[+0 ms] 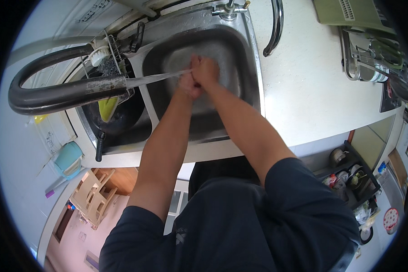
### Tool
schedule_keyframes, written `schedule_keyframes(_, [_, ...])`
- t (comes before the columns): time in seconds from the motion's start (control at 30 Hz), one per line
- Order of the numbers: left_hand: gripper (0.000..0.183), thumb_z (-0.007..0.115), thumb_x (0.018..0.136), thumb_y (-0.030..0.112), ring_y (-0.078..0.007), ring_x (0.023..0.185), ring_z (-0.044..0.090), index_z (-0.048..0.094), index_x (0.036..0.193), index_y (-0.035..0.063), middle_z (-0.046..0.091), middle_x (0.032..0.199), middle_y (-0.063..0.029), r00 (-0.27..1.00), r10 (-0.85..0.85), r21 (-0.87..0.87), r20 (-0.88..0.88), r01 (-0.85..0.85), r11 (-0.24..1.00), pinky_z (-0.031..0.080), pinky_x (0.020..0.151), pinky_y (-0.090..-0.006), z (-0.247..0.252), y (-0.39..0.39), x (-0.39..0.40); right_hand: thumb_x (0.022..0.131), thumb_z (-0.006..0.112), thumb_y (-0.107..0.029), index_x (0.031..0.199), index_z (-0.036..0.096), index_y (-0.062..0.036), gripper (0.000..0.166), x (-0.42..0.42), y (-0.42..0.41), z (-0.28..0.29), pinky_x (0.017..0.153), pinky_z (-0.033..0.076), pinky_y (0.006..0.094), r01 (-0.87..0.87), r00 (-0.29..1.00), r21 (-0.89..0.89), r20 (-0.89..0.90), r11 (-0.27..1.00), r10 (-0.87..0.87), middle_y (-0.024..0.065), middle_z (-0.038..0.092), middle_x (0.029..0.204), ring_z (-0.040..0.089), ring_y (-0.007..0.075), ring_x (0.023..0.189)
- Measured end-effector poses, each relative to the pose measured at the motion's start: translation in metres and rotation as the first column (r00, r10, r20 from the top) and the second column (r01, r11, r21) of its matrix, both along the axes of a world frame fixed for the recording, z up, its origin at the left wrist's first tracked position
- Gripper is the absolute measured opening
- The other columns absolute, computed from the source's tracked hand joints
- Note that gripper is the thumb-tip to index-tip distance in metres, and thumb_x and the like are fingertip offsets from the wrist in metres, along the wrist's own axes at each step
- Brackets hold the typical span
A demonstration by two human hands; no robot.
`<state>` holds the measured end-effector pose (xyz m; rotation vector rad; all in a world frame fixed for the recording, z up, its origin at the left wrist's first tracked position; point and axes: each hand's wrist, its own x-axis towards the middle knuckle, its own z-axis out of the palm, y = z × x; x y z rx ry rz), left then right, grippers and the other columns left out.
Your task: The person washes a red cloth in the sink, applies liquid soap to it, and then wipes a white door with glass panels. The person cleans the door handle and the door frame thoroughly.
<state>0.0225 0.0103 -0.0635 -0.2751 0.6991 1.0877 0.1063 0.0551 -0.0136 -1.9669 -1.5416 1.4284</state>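
Observation:
Over the right basin of a stainless steel sink (239, 117), my left hand (189, 86) and my right hand (207, 69) are pressed together. The right hand lies partly over the left, with its fingers curled in. What, if anything, lies between the palms is hidden. A stream of water (156, 78) runs sideways in the picture from a dark, worn gooseneck faucet (54, 97) and meets my hands. Both forearms reach in over the front edge of the sink.
In the left basin lies a dark wok (122, 117) under a wire rack holding a steel scrubber (107, 67) and a green sponge (107, 108). A second chrome faucet (275, 27) arches over the white countertop (306, 85). A dish rack (350, 57) stands right; a light-blue container (68, 158) is left.

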Motion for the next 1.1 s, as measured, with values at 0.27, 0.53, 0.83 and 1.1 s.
schedule_keyframes(0.27, [0.048, 0.046, 0.098, 0.047, -0.026, 0.109, 0.059, 0.057, 0.123, 0.0075, 0.062, 0.119, -0.0098, 0.982, -0.021, -0.258, -0.186, -0.028, 0.966, 0.044, 0.099, -0.0418, 0.059, 0.008, 0.02, 0.091, 0.053, -0.022, 0.096, 0.065, -0.0038, 0.023, 0.012, -0.004, -0.031, 0.086, 0.045, 0.0482, 0.106, 0.994, 0.323, -0.057, 0.94, -0.092, 0.0199, 0.062, 0.101, 0.057, 0.0393, 0.1])
schedule_keyframes(0.53, [0.037, 0.048, 0.099, 0.038, -0.0244, 0.103, 0.061, 0.058, 0.116, 0.0064, 0.063, 0.115, -0.0107, 0.979, -0.044, 0.035, -0.198, 0.052, 0.998, 0.05, 0.09, -0.0392, 0.005, 0.005, -0.006, 0.092, 0.053, -0.031, 0.093, 0.063, -0.0022, 0.03, -0.007, -0.012, 0.03, 0.078, 0.048, 0.05, 0.09, 0.996, 0.077, -0.026, 0.993, -0.088, 0.0212, 0.065, 0.087, 0.062, 0.0415, 0.086])
schedule_keyframes(0.83, [0.032, 0.051, 0.097, 0.028, -0.0281, 0.11, 0.058, 0.055, 0.122, 0.0089, 0.06, 0.119, -0.0127, 0.952, -0.089, -0.17, -0.291, 0.04, 0.985, 0.048, 0.095, -0.0433, 0.082, 0.005, 0.011, 0.09, 0.056, -0.021, 0.119, 0.057, -0.0034, 0.034, 0.024, 0.024, -0.054, 0.095, 0.043, 0.0425, 0.085, 0.992, 0.217, -0.113, 0.973, -0.062, 0.0266, 0.051, 0.126, 0.052, 0.0406, 0.113])
schedule_keyframes(1.1, [0.04, 0.047, 0.096, 0.043, -0.031, 0.093, 0.06, 0.06, 0.108, 0.0066, 0.064, 0.099, -0.0115, 0.786, -0.347, -0.225, -0.511, 0.267, 0.937, 0.049, 0.082, -0.0436, -0.039, 0.032, -0.004, 0.095, 0.048, -0.037, 0.147, 0.017, 0.005, 0.073, -0.003, -0.031, 0.004, 0.115, 0.02, 0.0382, 0.028, 0.924, -0.011, -0.381, 1.0, -0.03, 0.0247, 0.029, 0.15, 0.027, 0.0357, 0.141])
